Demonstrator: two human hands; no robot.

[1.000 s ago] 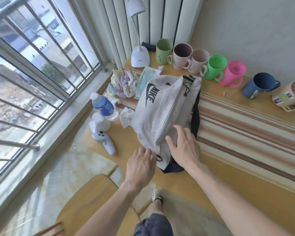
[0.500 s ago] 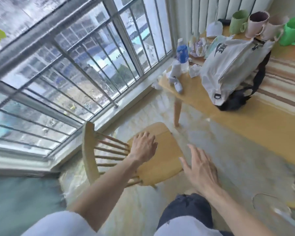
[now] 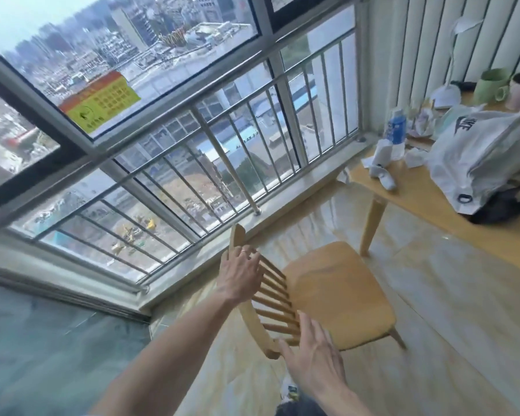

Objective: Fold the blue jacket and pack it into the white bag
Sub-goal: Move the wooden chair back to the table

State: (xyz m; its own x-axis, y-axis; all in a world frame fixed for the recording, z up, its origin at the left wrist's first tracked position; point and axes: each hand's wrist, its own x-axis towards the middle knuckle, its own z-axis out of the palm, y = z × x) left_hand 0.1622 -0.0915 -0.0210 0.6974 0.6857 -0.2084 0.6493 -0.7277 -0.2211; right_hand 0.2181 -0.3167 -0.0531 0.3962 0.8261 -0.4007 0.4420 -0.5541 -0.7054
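Observation:
The white bag [image 3: 475, 157], with a black logo, lies bulging on the wooden table [image 3: 418, 199] at the right edge of the view. Dark cloth [image 3: 499, 207] sticks out from under it; I cannot tell whether this is the jacket or a strap. Both hands are far from the bag, at a wooden chair [image 3: 336, 292] on the floor. My left hand [image 3: 240, 274] lies over the chair's curved back rail with its fingers curled on it. My right hand [image 3: 312, 355] is spread open beside the near end of that rail, holding nothing.
A blue bottle [image 3: 397, 127], a white bottle [image 3: 380, 154], crumpled tissues, a white lamp [image 3: 446, 96] and mugs [image 3: 491, 85] crowd the table's far end. A railed window [image 3: 222, 145] runs along the left. The tiled floor [image 3: 448, 310] lies between chair and table.
My view swung left and away from the table. Both hands left the bag, dropped to the chair, and moved from over its seat to its back rail.

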